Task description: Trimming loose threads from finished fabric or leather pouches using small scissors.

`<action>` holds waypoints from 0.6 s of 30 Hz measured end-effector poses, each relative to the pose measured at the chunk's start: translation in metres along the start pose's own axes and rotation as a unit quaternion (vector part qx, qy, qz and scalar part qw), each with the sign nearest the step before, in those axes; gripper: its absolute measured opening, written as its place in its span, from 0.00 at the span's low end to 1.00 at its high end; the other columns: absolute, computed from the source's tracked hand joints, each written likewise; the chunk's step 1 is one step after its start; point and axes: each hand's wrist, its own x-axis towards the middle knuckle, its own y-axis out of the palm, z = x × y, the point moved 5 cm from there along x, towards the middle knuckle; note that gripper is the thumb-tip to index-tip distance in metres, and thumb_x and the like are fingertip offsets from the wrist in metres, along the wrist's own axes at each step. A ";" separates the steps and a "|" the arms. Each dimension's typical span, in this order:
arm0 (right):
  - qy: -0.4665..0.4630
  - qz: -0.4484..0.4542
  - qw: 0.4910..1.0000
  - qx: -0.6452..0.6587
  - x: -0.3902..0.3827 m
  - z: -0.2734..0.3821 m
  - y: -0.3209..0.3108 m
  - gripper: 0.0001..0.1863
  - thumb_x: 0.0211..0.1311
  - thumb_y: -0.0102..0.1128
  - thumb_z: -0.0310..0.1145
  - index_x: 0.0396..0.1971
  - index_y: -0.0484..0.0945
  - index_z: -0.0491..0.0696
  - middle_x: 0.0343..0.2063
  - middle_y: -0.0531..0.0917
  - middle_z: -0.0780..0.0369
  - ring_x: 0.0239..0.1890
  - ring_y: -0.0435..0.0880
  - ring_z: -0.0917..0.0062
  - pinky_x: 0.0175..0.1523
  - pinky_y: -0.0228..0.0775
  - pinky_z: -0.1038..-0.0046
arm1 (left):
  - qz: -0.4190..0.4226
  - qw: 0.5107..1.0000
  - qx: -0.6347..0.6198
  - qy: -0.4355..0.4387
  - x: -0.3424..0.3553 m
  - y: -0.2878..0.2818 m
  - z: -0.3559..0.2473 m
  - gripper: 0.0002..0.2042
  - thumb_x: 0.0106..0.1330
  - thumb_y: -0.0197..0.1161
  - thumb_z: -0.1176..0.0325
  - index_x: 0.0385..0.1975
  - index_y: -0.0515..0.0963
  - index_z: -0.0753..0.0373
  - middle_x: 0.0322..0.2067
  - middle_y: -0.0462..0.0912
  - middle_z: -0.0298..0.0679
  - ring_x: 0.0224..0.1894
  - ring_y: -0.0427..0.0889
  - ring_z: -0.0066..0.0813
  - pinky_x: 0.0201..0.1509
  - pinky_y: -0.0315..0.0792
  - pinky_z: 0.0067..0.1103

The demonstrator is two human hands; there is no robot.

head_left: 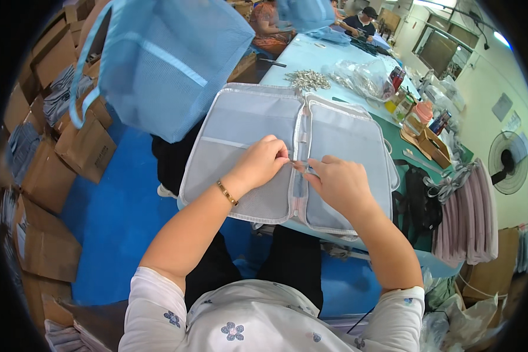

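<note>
A pale grey mesh pouch lies open flat on the light blue table, its two halves joined by a pale zipper strip running down the middle. My left hand, with a gold bracelet at the wrist, pinches the zipper strip near its middle. My right hand meets it from the right, fingers closed on the same strip, with a small metal piece showing between the fingertips. Both hands rest on the pouch.
A heap of small metal zipper pulls and clear plastic bags lie beyond the pouch. A blue mesh bag hangs at upper left. Cardboard boxes line the blue floor. Other people sit at the table's far end.
</note>
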 end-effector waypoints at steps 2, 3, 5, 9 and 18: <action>0.010 0.032 0.998 -0.047 0.004 -0.001 0.000 0.10 0.59 0.58 0.43 0.30 0.80 0.53 0.21 0.78 0.66 0.23 0.80 0.71 0.25 0.71 0.71 | -0.006 1.000 0.013 0.000 -0.001 0.000 -0.003 0.05 0.60 0.60 0.68 0.32 0.74 0.60 0.35 0.76 0.40 0.37 0.78 0.41 0.40 0.73 0.31; 0.020 0.063 0.994 -0.092 0.005 -0.002 0.002 0.10 0.57 0.59 0.44 0.31 0.80 0.55 0.21 0.77 0.67 0.22 0.79 0.71 0.24 0.69 0.70 | -0.011 1.000 0.029 0.000 -0.002 -0.001 -0.005 0.04 0.61 0.59 0.68 0.32 0.74 0.59 0.34 0.77 0.39 0.36 0.78 0.41 0.39 0.73 0.32; 0.015 0.064 0.993 -0.097 0.005 -0.002 0.003 0.10 0.58 0.59 0.44 0.30 0.80 0.54 0.21 0.77 0.67 0.22 0.79 0.72 0.24 0.69 0.70 | -0.023 0.999 0.039 -0.003 -0.004 0.000 -0.007 0.04 0.61 0.59 0.67 0.31 0.74 0.59 0.34 0.77 0.39 0.36 0.78 0.42 0.38 0.73 0.32; 0.001 0.081 0.991 -0.107 0.007 0.001 -0.001 0.11 0.61 0.56 0.43 0.26 0.79 0.52 0.22 0.79 0.67 0.24 0.82 0.76 0.25 0.72 0.75 | -0.056 0.996 0.062 0.000 -0.007 0.002 -0.008 0.04 0.62 0.58 0.66 0.31 0.74 0.58 0.33 0.77 0.38 0.36 0.78 0.42 0.37 0.73 0.33; 0.004 0.027 0.994 -0.101 0.009 0.006 0.002 0.10 0.58 0.59 0.44 0.30 0.79 0.54 0.21 0.77 0.67 0.21 0.79 0.72 0.24 0.70 0.72 | -0.094 0.995 0.016 0.010 -0.008 0.002 -0.003 0.06 0.63 0.57 0.65 0.32 0.72 0.59 0.32 0.77 0.39 0.36 0.78 0.43 0.37 0.73 0.34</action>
